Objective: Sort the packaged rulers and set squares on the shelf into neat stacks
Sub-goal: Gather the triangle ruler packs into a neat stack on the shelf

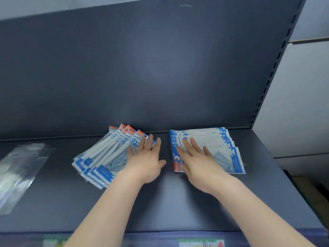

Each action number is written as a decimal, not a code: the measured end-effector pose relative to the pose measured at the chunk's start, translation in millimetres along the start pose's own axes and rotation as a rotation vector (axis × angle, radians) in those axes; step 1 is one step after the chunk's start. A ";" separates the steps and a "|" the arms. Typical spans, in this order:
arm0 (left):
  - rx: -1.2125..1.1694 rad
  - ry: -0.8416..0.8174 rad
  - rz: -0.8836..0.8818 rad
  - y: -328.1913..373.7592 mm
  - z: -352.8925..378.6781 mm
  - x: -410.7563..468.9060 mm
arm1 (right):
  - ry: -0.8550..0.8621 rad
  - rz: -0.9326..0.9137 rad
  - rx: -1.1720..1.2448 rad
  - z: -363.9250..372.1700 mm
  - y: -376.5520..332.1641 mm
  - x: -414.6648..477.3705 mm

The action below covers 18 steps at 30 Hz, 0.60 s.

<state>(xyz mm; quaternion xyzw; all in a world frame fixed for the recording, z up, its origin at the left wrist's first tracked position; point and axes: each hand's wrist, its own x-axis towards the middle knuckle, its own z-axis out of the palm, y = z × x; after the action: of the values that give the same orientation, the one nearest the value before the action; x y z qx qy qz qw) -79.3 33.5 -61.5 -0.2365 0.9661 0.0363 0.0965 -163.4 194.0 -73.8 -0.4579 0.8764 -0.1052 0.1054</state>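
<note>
Nearest you, price labels [201,242] run along the front lip of the dark shelf [160,207], and your two bare forearms reach over them toward the back.

Your left hand [146,157] lies flat, fingers spread, on the right edge of the fanned pile of packets [103,157] — pressing down, gripping nothing, probably to pin the fan so it can be squared up. Your right hand [194,157] does likewise on the left part of the second pile [213,150], open-palmed, clamped on nothing. The two hands sit near each other but apart, a strip of bare shelf between them.

Both piles rest close against the back panel [160,68]. The left one splays out diagonally; the right one is staggered like steps — neither is a neat stack yet.

Off to the far left lies a clear plastic wrapper [19,172], blurred, contents unreadable.
</note>
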 end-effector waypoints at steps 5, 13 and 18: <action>-0.019 0.130 -0.277 -89.6 -15.2 -11.6 | 0.074 -0.146 0.102 14.8 -64.7 22.2; -0.090 0.121 -0.288 -146.8 -20.1 -16.8 | 0.101 -0.160 0.115 46.4 -132.8 46.1; -0.192 0.101 -0.251 -155.2 -21.8 -5.3 | 0.117 -0.053 0.205 47.0 -144.3 44.7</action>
<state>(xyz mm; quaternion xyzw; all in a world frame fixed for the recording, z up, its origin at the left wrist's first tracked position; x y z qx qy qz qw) -6.4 -104.0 -42.8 -0.3652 0.9246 0.1042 0.0287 -62.5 72.4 -82.1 -0.4608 0.8533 -0.2236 0.0977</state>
